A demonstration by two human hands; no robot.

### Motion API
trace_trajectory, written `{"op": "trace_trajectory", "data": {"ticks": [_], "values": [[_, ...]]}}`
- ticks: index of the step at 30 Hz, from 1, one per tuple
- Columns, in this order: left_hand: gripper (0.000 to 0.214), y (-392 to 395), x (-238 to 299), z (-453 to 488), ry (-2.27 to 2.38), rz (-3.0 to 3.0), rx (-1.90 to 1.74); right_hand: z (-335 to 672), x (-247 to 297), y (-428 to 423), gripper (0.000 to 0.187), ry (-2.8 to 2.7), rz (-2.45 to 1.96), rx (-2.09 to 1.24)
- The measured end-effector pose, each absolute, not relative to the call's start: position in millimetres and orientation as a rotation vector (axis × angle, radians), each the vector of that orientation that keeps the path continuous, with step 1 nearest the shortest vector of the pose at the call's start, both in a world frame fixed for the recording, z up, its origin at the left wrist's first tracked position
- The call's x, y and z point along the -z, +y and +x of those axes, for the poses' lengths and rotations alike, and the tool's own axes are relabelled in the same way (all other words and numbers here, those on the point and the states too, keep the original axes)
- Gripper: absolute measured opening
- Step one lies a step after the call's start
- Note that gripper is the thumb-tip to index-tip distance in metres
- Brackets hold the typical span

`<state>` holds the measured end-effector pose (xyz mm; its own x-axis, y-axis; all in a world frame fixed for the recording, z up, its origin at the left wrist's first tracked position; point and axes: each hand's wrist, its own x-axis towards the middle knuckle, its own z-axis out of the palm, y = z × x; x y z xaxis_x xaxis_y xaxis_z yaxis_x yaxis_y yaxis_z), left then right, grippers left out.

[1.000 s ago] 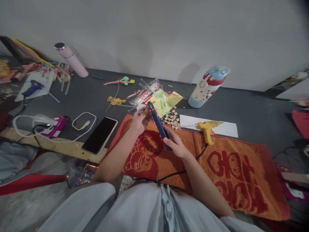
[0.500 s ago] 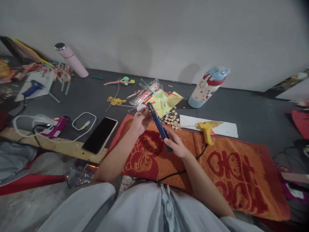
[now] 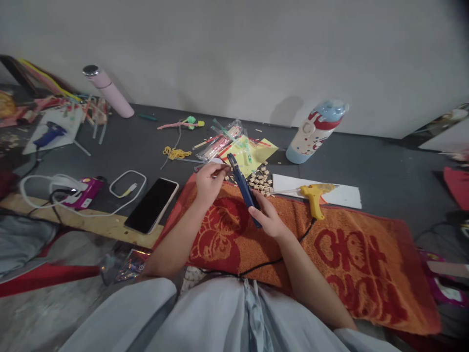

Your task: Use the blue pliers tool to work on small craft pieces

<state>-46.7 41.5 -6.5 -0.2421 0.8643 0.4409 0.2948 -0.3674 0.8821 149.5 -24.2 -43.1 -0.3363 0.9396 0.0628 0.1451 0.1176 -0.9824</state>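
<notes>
My right hand (image 3: 268, 216) is wrapped round the lower part of a dark blue plier-like tool (image 3: 242, 185), which points up and away over the towel. Just left of its upper end, my left hand (image 3: 210, 182) is closed in a pinch. Something small and reddish shows at those fingertips, too small to name. Beyond the tool lies a pile of small cut wooden pieces (image 3: 261, 180). A yellow paper sheet (image 3: 269, 152) and plastic-wrapped sticks (image 3: 225, 142) are behind it. Under my forearms is an orange and red towel (image 3: 293, 234).
A yellow glue gun (image 3: 313, 198) rests on a white strip (image 3: 348, 195). A patterned bottle (image 3: 311, 134) and a pink flask (image 3: 112, 93) stand near the wall. On the left are a phone (image 3: 152, 205), a purple power block (image 3: 86, 193) with cables, and a blue glue gun (image 3: 49, 136).
My left hand has turned and shifted slightly left and down, its fingertips now a little away from the tool. The tool's top has tilted slightly right; my right hand keeps its grip.
</notes>
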Motion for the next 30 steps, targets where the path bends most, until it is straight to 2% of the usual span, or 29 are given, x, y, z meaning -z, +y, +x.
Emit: {"op": "trace_trajectory", "data": {"ticks": [3, 7, 11, 19, 30], "values": [[0.013, 38.7, 2.6, -50.5, 1.513, 1.738, -1.592, 150.7, 41.8, -23.9, 0.068, -1.693, -1.115, -1.214], [0.026, 36.6, 0.7, -48.8, 1.538, 1.660, -1.445, 152.5, 40.3, -23.5, 0.071, -1.736, -1.161, -1.150], [0.017, 37.2, 2.4, -46.6, 1.514, 1.568, -1.476, 153.6, 41.1, -23.4, 0.073, -1.722, -1.164, -1.173], [0.013, 38.3, 5.9, -47.9, 1.514, 1.644, -1.527, 154.6, 40.7, -23.4, 0.073, -1.696, -1.142, -1.230], [0.010, 40.1, 10.3, -49.2, 1.492, 1.718, -1.572, 154.5, 41.1, -23.2, 0.064, -1.674, -1.102, -1.276]]}}
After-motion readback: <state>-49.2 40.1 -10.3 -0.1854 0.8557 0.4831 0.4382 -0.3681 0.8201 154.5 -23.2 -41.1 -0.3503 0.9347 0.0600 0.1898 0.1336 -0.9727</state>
